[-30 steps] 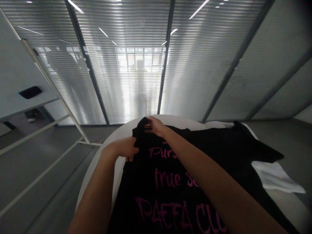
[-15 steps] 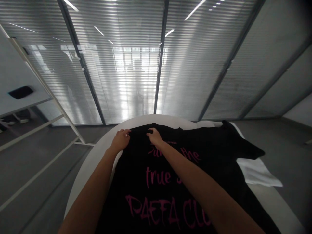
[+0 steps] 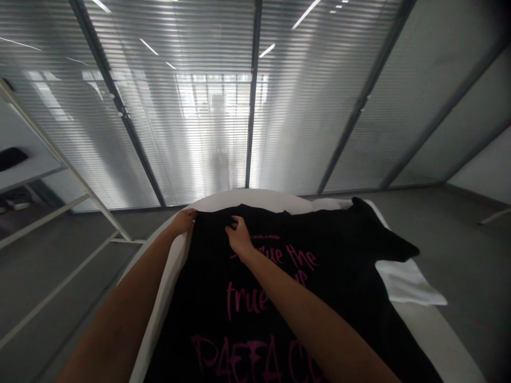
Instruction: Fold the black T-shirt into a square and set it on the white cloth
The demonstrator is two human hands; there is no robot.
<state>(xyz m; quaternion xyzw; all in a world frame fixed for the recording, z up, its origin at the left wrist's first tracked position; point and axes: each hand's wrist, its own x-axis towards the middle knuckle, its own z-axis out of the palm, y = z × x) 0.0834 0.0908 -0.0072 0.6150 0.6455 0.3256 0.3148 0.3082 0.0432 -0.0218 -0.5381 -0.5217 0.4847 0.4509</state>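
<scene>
Left hand (image 3: 184,220) fingers pinching black T-shirt (image 3: 339,250) corner, right hand (image 3: 238,236) fingers gripping collar fabric

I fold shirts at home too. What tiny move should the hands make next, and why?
Probably slide both hands outward to smooth the black T-shirt: the left hand and right hand rest at its far edge on the white table.

Black T-shirt (image 3: 343,255), pink lettering (image 3: 255,298)

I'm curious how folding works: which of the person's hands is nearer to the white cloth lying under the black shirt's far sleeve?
Right. The right hand rests on the black T-shirt, nearer the white cloth; the left hand grips the shirt's opposite edge.
</scene>
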